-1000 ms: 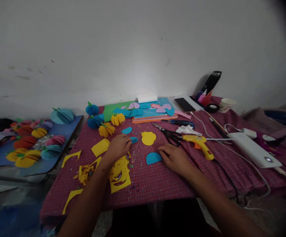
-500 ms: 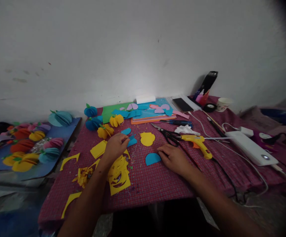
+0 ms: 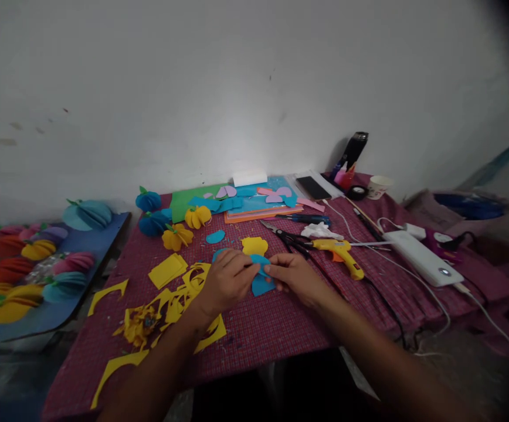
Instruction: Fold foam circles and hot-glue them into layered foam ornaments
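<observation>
Both hands meet over the middle of the cloth-covered table. My left hand (image 3: 232,278) is closed, its fingertips on the left edge of blue paper (image 3: 260,262). My right hand (image 3: 296,275) pinches the right edge of the same paper. Another blue piece (image 3: 262,286) shows just below it. Behind the fingers lies a yellow rounded paper shape (image 3: 254,245), partly covered. A small blue half-round piece (image 3: 215,237) rests further back on the left. Yellow cut-out scraps (image 3: 175,305) lie beside and under my left forearm.
To the right are black scissors (image 3: 287,237), a yellow glue gun (image 3: 345,257) and a white power bank (image 3: 424,258) with cables. Paper pumpkins stand at the back left and on a blue board (image 3: 109,246). A paper cup (image 3: 378,186) stands at the back right.
My hands have come together, the left moving right and the right rising slightly. Blue paper is now between them. The view has shifted a little to the right.
</observation>
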Action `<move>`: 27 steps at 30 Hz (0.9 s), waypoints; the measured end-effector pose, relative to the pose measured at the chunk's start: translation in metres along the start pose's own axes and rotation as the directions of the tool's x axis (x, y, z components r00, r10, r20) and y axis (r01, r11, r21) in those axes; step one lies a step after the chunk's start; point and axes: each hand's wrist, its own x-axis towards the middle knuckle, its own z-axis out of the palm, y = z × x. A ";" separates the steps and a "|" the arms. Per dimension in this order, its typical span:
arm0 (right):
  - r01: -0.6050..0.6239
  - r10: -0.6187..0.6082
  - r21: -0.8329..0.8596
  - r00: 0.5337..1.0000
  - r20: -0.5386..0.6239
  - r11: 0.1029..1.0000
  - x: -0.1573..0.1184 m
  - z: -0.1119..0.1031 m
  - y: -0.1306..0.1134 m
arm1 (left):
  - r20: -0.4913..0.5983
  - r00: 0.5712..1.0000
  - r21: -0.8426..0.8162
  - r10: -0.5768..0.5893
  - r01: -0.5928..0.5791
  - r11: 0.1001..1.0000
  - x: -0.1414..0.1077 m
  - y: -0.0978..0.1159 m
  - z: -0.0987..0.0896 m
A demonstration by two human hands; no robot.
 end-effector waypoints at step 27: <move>-0.001 -0.531 -0.903 0.809 -0.253 0.429 -0.063 -0.112 0.012 | 0.345 0.820 -0.608 -0.457 0.566 0.557 0.002 -0.010 0.014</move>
